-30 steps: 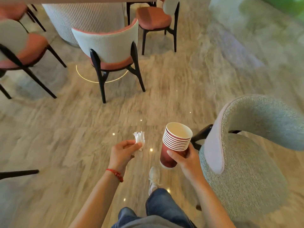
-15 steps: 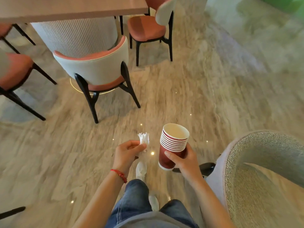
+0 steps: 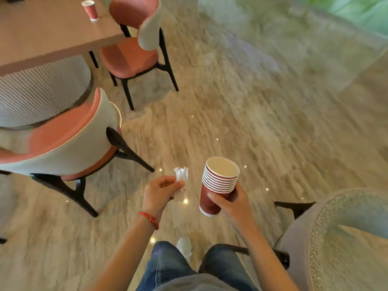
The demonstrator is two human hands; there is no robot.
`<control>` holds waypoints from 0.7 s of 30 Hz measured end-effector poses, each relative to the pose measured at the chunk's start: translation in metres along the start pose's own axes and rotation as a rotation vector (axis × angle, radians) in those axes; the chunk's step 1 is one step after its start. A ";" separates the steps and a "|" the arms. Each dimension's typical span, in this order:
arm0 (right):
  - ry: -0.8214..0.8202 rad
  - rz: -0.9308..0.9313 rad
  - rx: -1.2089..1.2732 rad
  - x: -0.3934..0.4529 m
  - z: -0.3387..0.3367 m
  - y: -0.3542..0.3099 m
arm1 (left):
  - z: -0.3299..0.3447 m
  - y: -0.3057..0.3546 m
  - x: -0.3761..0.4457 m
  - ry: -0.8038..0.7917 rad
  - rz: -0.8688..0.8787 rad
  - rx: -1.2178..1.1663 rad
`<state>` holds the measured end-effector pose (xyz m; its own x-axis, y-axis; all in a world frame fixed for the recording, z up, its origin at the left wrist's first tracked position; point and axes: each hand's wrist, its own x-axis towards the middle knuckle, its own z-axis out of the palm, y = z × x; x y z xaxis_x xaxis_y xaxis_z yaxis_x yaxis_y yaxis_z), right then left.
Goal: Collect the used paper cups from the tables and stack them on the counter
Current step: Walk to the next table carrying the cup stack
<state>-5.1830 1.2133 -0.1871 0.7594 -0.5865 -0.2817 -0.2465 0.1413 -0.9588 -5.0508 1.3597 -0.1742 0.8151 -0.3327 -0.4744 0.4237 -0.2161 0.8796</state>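
The stack of paper cups [image 3: 218, 183] sits tilted in our right hand [image 3: 231, 203], fingers curled round it; our left hand [image 3: 160, 191] pinches a crumpled napkin [image 3: 181, 175]. Tilting further may spill cups. One cup [image 3: 90, 9] stands on the wooden surface [image 3: 42, 34], among chairs [image 3: 130, 53], far left.

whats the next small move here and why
Probably step toward the table at upper left: a lone red cup stands on it, uncollected. The right hand grips the cup stack and the left hand pinches a white paper wad, so nesting it needs care.
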 end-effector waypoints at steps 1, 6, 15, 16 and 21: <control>0.029 0.009 0.011 0.009 -0.002 -0.003 | 0.007 0.006 0.012 -0.019 -0.007 0.008; 0.210 0.046 0.034 0.055 -0.030 -0.013 | 0.054 0.031 0.066 -0.141 -0.054 0.061; 0.414 0.036 0.060 0.155 -0.122 -0.029 | 0.195 0.083 0.163 -0.304 -0.069 0.148; 0.436 0.040 0.066 0.165 -0.134 -0.033 | 0.213 0.090 0.172 -0.326 -0.066 0.166; 0.556 0.054 0.085 0.204 -0.202 -0.055 | 0.303 0.124 0.206 -0.451 -0.049 0.226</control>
<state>-5.1362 0.9246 -0.1844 0.3100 -0.9051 -0.2909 -0.2096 0.2334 -0.9495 -4.9497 0.9861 -0.1734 0.5232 -0.6701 -0.5265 0.3199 -0.4181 0.8502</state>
